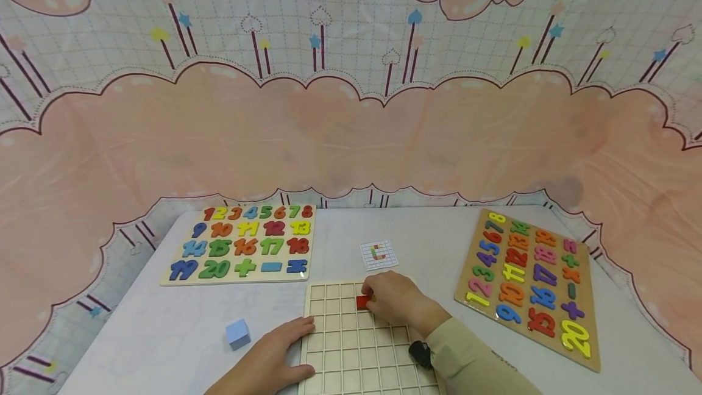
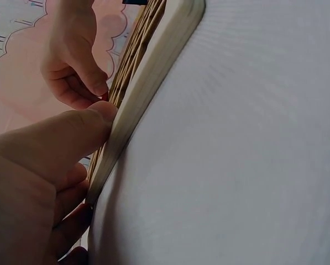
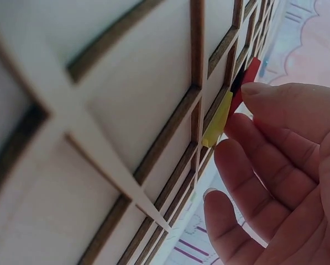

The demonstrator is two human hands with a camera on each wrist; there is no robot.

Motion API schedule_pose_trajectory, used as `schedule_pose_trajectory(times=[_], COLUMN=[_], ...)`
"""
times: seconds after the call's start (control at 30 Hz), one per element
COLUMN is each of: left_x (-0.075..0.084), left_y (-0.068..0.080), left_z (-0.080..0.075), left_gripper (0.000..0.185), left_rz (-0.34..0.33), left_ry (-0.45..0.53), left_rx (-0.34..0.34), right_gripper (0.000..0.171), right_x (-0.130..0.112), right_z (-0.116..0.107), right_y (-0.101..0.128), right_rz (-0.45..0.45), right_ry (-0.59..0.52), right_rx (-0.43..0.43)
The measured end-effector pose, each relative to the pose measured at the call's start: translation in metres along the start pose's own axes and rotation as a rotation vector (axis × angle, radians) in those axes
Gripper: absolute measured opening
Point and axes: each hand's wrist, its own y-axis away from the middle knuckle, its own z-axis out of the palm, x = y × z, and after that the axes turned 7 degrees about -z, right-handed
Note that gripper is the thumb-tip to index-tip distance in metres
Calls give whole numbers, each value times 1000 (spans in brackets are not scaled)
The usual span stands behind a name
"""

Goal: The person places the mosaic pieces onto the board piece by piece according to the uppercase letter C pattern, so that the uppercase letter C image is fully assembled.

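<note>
We see the right hand (image 1: pixel 396 298) on the far part of a wooden grid board (image 1: pixel 351 352), its grip pinching a red tile (image 1: pixel 363 302) that sits in a cell of the board's 2nd row from the far edge. In the right wrist view a yellow tile (image 3: pixel 217 120) lies in a cell just beside the red one, touching the fingertips (image 3: pixel 264 91). The left hand (image 1: pixel 274 355) rests flat on the bench (image 1: pixel 164 334) with relaxed fingers, its thumb pressed against the board's left edge, gripping nothing. A light blue cube (image 1: pixel 238 333) sits just left of that hand. A small pattern card (image 1: pixel 378 254) lies beyond the board. A number puzzle (image 1: pixel 241 244) lies at far left, and another number puzzle board (image 1: pixel 529 285) at right.
</note>
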Motion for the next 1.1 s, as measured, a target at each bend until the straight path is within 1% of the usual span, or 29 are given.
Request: schedule_pose_trajectory(times=[0.43,0.6,0.73,0.87,1.0,1.1], left_x=[0,0,-1,-2,-3,-3], left_y=[1,0,0,0,-1,-1], left_z=[0,0,1,1,2,2], left_gripper=[71,71,70,70,70,70], left_rz=[6,0,-2,10,12,18], left_ry=[-6,0,0,-12,-11,-9], left_rx=[5,-1,-1,10,10,12], right_gripper=[13,18,23,25,25,25], right_x=[2,2,3,9,16,23], right_z=[4,2,-5,-15,-24,-30], right_y=[-1,1,7,15,26,36], right_rz=[15,19,15,22,46,59], right_ry=[26,22,-19,-68,-91,-88], right_rx=[10,21,46,79,106,121])
